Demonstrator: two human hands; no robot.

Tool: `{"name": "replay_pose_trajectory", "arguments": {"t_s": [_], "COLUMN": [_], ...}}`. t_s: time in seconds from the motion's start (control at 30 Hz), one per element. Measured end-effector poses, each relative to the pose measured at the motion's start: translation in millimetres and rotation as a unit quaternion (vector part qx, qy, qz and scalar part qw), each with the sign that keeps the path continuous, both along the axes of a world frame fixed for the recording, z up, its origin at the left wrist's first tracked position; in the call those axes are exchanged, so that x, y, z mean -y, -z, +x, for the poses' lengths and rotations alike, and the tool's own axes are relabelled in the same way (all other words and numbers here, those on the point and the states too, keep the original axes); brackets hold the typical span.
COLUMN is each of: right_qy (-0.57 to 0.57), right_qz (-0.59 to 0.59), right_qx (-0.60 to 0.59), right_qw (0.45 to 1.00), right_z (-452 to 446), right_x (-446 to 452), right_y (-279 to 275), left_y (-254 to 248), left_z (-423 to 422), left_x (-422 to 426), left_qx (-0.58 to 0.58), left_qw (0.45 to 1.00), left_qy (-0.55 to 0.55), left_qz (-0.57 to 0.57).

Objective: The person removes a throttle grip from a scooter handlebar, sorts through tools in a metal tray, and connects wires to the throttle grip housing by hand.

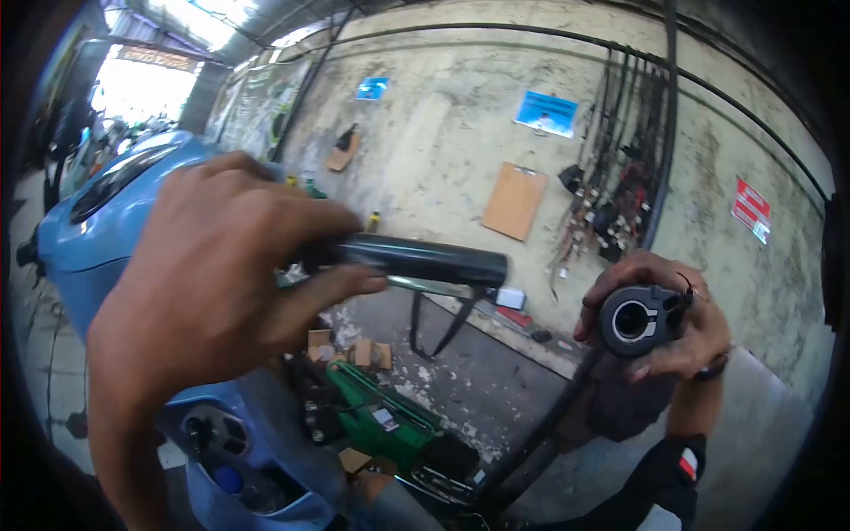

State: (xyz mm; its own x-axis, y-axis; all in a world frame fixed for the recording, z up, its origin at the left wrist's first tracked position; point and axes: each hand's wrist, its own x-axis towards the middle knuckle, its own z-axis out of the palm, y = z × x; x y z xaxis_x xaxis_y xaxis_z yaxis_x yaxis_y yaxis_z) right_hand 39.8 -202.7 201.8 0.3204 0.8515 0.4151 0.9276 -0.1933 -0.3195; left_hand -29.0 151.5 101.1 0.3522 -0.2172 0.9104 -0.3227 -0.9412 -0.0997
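Note:
My left hand point(226, 257) is large in the view at the left, its thumb and fingers closed on one end of a black tube point(434, 260) that points to the right. At the right, my right hand point(677, 314) is wrapped round a black cylindrical part point(633, 322) with a round opening and a pale ring facing me. The tube and the cylindrical part are apart. Behind my left hand stands a light blue scooter body point(106, 212), partly hidden by the hand.
A green case point(385, 411) and cardboard boxes point(372, 354) lie below. The wall holds a clipboard point(514, 201), a blue sign point(546, 113), a red sign point(752, 209) and hanging cables point(620, 150). A small ledge point(549, 352) carries several items. A bottle sits in the scooter's compartment.

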Motion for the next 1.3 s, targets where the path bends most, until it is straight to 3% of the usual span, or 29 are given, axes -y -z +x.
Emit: {"name": "replay_pose_trajectory", "arguments": {"t_s": [0.07, 0.13, 0.33, 0.4, 0.47, 0.5, 0.53, 0.6, 0.93, 1.03, 1.13, 1.17, 1.2, 1.23, 1.3], "right_qy": [-0.05, -0.115, -0.167, -0.173, -0.12, -0.076, -0.075, -0.02, 0.024, 0.014, 0.03, 0.043, 0.041, 0.033, 0.068], "right_qz": [0.045, 0.101, 0.032, 0.054, 0.093, 0.088, 0.092, 0.096, 0.124, 0.14, 0.149, 0.143, 0.141, 0.21, 0.269], "right_qx": [-0.026, -0.163, -0.031, -0.061, 0.176, 0.318, 0.315, 0.5, 0.561, 0.552, 0.515, 0.474, 0.403, 0.292, 0.051], "right_qw": [0.997, 0.975, 0.985, 0.982, 0.973, 0.941, 0.942, 0.86, 0.818, 0.822, 0.843, 0.868, 0.903, 0.933, 0.959], "right_z": [24.9, 37.7, 64.0, 70.2, 74.9, 73.4, 76.5, 88.0, 104.4, 113.7, 131.8, 139.3, 151.6, 171.7, 206.2], "right_x": [23.9, 32.2, 31.3, 29.0, 25.7, 21.6, 21.8, 19.0, 19.9, 22.3, 27.0, 30.0, 34.5, 32.5, 30.5], "right_y": [13.5, 28.9, 29.6, 36.1, 39.7, 37.4, 38.9, 42.1, 61.5, 68.1, 86.0, 93.9, 106.3, 133.3, 194.0], "left_y": [0.0, -0.7, -8.2, -8.1, -5.7, -6.5, -8.3, -10.8, -9.6, -11.1, -12.5, -3.5, 4.9, 13.5, 26.5], "left_z": [-0.1, -2.7, -9.1, -7.1, -4.2, -3.4, -4.3, -9.1, -5.6, -5.0, -12.2, -14.0, -17.9, -25.4, -47.0], "left_x": [4.1, 8.8, 18.4, 16.5, 15.6, 16.7, 19.3, 22.6, 19.0, 17.9, 16.4, 8.3, -4.1, -28.8, -48.8], "left_qx": [0.004, 0.005, -0.051, -0.046, -0.04, -0.034, -0.037, -0.031, -0.05, -0.036, -0.116, -0.075, -0.04, -0.068, -0.046], "left_qw": [1.0, 0.999, 0.996, 0.997, 0.997, 0.997, 0.997, 0.998, 0.996, 0.997, 0.988, 0.991, 0.99, 0.992, 0.978], "left_qy": [0.004, -0.033, -0.06, -0.049, -0.051, -0.051, -0.052, -0.053, -0.07, -0.052, -0.091, -0.11, -0.131, -0.098, -0.178], "left_qz": [0.009, -0.018, -0.043, -0.049, -0.051, -0.053, -0.049, -0.031, -0.036, -0.031, -0.037, -0.026, -0.013, -0.042, -0.101]}}
